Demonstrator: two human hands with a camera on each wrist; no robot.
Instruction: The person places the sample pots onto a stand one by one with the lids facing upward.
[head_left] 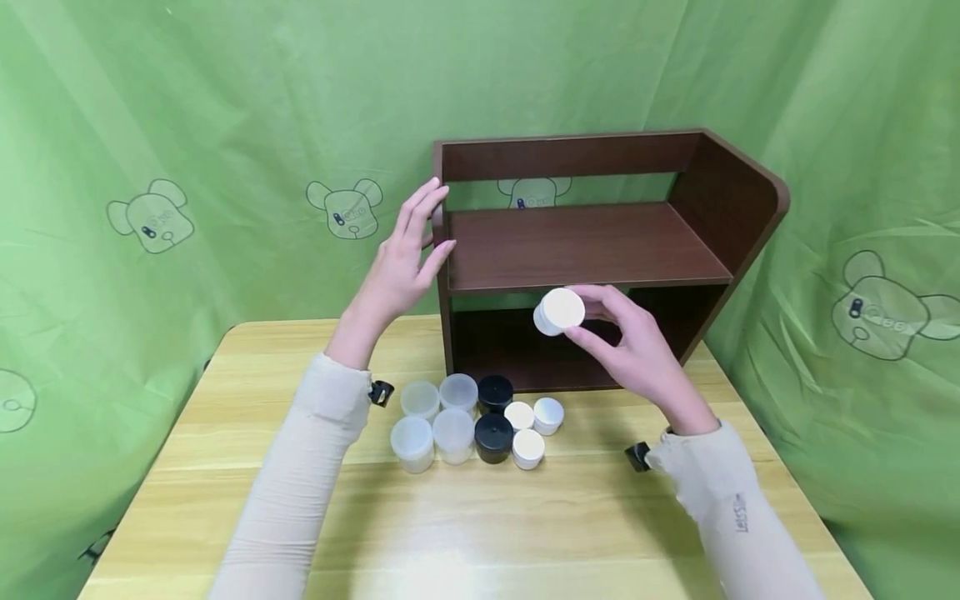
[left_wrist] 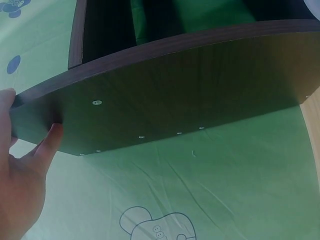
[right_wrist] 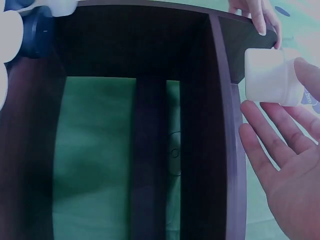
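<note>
- The right hand (head_left: 637,346) holds a white jar (head_left: 559,311) by its fingertips, lid facing the camera, in front of the rack's (head_left: 585,246) middle board, at about 3 o'clock from the frame's centre in the head view.
- In the right wrist view the jar (right_wrist: 270,76) sits at the fingertips (right_wrist: 310,75), with the palm spread below it.
- The left hand (head_left: 408,258) lies flat, fingers straight, against the rack's left side panel (left_wrist: 175,95); its thumb and a finger touch that panel's edge in the left wrist view.
- The rack stands at 12 o'clock on the wooden surface (head_left: 465,517), its upper shelf bare and its lower bay dark.
- Just in front of the rack, at 6 o'clock from it, stands a cluster: four clear jars (head_left: 437,421) on the left, two black jars (head_left: 494,417) in the middle, three small white jars (head_left: 531,427) on the right, all upright and close together.
- Green cloth (head_left: 187,125) with bear prints hangs behind and to both sides.
</note>
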